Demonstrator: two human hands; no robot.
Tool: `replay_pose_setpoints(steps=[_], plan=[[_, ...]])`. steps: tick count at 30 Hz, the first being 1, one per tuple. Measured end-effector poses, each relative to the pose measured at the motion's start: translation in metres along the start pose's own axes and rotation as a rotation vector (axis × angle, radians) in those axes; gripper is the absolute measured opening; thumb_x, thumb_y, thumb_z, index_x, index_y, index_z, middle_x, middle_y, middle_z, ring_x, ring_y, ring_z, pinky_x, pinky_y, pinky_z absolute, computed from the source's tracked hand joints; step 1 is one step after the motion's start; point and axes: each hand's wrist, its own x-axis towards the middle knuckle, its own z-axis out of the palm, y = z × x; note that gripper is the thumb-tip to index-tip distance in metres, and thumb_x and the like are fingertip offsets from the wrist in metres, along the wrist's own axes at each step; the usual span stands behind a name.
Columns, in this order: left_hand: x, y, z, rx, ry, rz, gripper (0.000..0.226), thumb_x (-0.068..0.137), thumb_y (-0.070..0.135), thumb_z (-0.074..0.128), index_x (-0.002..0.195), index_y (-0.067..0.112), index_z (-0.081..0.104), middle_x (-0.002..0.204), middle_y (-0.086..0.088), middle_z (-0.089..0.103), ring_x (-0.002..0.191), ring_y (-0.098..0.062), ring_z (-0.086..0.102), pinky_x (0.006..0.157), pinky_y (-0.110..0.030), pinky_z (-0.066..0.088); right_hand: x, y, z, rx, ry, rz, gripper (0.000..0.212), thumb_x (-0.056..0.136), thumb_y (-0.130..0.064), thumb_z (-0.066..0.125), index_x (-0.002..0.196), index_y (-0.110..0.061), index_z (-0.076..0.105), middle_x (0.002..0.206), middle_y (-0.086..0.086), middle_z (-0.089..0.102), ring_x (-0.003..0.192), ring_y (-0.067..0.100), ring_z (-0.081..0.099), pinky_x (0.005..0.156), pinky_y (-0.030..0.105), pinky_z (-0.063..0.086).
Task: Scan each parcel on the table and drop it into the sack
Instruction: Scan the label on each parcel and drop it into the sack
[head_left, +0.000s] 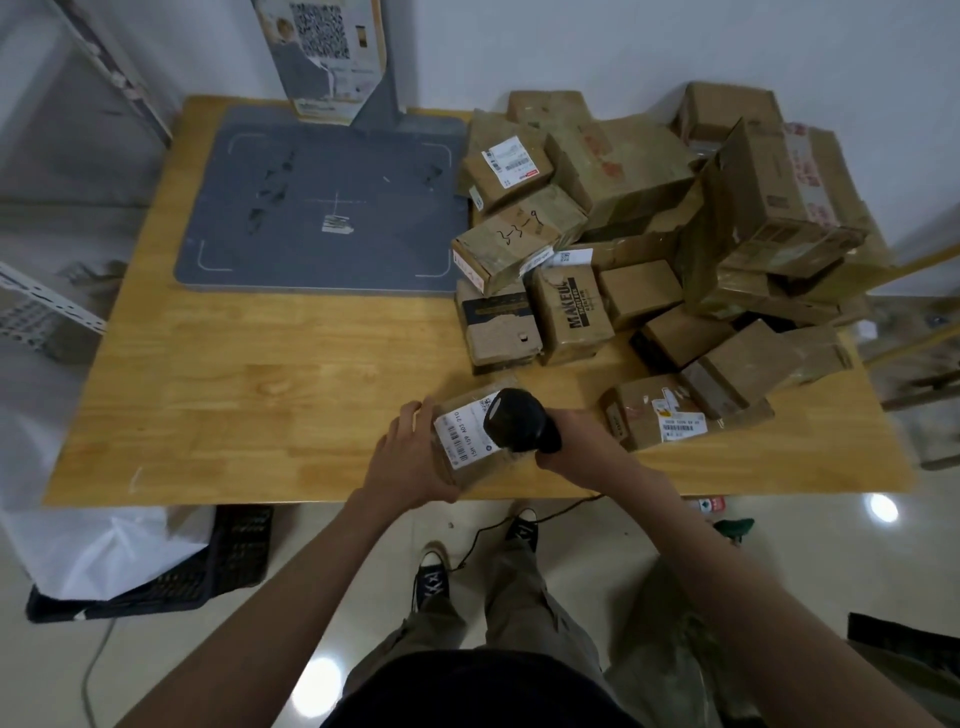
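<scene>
Parcel gripped by left hand at near surface edge; scanner clenched in right hand. Risk: label missed w/ scanner so close, parcel sacked unscanned.

Brown boxes are crowding the tan wooden worktop at two o'clock; the black scanner is covering a white label.

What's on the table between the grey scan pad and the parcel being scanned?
Only bare tabletop separates the grey scan pad from the held parcel, as the head view shows.
</scene>
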Motion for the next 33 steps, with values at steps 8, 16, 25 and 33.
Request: replay_pose_setpoints(steps=[8,16,25,33], plan=[[0.005,0.000,-0.025,0.027,0.011,0.136,0.132,0.046,0.038,0.094,0.152,0.014,0.019,0.148,-0.002,0.029,0.131,-0.024,0.040,0.103,-0.041,0.044,0.005,-0.010,-0.006,-0.162,-0.130,-0.076,0.034,0.083,-0.007,0.072,0.114,-0.017,0.064,0.107,0.006,0.069,0.098,0.024,0.065,0.086,0.037,0.056],[0.006,0.000,-0.050,0.146,0.062,0.230,0.127,0.049,0.029,0.095,0.151,0.018,0.021,0.150,0.000,0.029,0.137,-0.021,0.032,0.113,-0.037,0.033,0.008,-0.020,-0.014,-0.154,-0.220,-0.116,0.039,0.081,-0.018,0.081,0.116,-0.022,0.064,0.113,0.002,0.069,0.106,0.021,0.065,0.095,0.042,0.054],[0.008,0.001,-0.053,0.163,0.067,0.224,0.131,0.050,0.030,0.095,0.154,0.019,0.016,0.154,-0.001,0.026,0.142,-0.023,0.029,0.116,-0.040,0.030,0.012,-0.028,-0.017,-0.124,-0.274,-0.118,0.042,0.079,-0.022,0.084,0.117,-0.019,0.066,0.115,0.002,0.069,0.108,0.020,0.063,0.097,0.036,0.051],[0.013,-0.002,-0.053,0.175,0.046,0.207,0.131,0.047,0.029,0.096,0.152,0.017,0.019,0.151,0.000,0.027,0.136,-0.023,0.035,0.112,-0.039,0.036,0.018,-0.026,-0.019,-0.147,-0.308,-0.107,0.043,0.079,-0.024,0.084,0.117,-0.019,0.065,0.115,0.001,0.068,0.103,0.018,0.061,0.091,0.033,0.049]])
